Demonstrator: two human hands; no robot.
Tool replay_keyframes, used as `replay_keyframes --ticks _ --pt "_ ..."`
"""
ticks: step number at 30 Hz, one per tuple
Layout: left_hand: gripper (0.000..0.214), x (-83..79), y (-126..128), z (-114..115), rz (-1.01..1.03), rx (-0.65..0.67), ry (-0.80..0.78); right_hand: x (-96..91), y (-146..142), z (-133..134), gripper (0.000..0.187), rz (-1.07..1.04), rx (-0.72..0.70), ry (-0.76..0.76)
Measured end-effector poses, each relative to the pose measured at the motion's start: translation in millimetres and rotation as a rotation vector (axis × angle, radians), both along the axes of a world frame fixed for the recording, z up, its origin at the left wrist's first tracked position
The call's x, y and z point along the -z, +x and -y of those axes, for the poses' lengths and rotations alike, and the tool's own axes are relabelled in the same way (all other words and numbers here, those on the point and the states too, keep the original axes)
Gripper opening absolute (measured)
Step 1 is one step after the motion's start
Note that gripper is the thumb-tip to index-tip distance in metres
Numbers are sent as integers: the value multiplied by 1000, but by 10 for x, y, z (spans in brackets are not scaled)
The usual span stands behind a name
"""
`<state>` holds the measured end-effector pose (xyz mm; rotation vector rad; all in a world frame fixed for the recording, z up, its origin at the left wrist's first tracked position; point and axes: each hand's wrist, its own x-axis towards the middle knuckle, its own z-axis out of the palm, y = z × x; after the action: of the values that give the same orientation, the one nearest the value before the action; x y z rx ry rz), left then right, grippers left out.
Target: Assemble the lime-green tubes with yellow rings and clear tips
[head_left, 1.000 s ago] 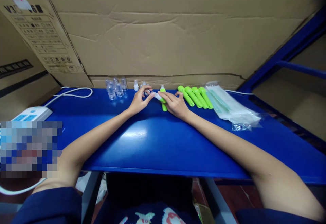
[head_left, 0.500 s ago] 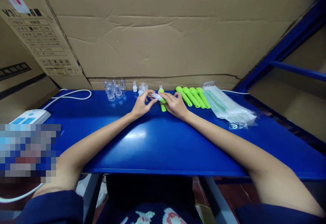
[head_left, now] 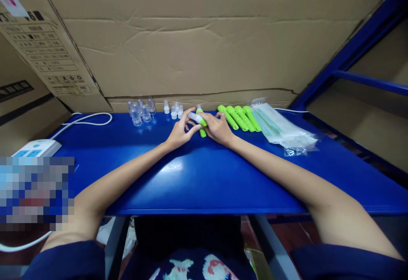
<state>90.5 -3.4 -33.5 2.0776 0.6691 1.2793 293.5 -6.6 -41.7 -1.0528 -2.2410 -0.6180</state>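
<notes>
My right hand (head_left: 220,129) is closed around a lime-green pen-like tube with a whitish clear tip (head_left: 194,117), which points left. My left hand (head_left: 181,133) is beside that tip, thumb and index finger apart on either side of it; whether a finger touches it I cannot tell. On the table behind and below my right fingers lies another green tube (head_left: 203,133) with a clear end, partly hidden. Small clear nozzle-like pieces (head_left: 174,112) stand just beyond my left hand. Several green tubes (head_left: 245,120) lie side by side to the right of my right hand.
Larger clear caps (head_left: 137,115) stand at the back left of the blue table (head_left: 178,186). Clear plastic packaging (head_left: 280,129) lies at the right. A white power strip (head_left: 40,147) with a cable is at the left edge. Cardboard (head_left: 197,59) walls the back.
My left thumb and index finger have spread from their pinch around the clear tip. My right hand keeps its hold on the green tube. The view has shifted slightly.
</notes>
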Motion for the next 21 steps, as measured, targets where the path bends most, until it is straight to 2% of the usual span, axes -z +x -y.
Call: replay_keyframes --ticks 3,6,11,14,18,21 --pt "53 37 31 -40 66 -1 -101 -10 -17 14 44 30 -13 -3" --pt "52 58 58 -55 74 8 -153 -21 -24 32 45 51 -5 10" --pt "48 21 18 -40 20 -42 -83 -54 -13 42 45 73 16 29" --pt "40 -2 -34 -62 -16 -88 -20 -136 -7 54 44 56 15 42" --pt "32 -2 -87 -96 -124 -107 51 -296 32 41 52 -130 112 8" --pt "32 -5 -97 -75 -295 -57 157 -353 113 -52 54 -354 258 -151"
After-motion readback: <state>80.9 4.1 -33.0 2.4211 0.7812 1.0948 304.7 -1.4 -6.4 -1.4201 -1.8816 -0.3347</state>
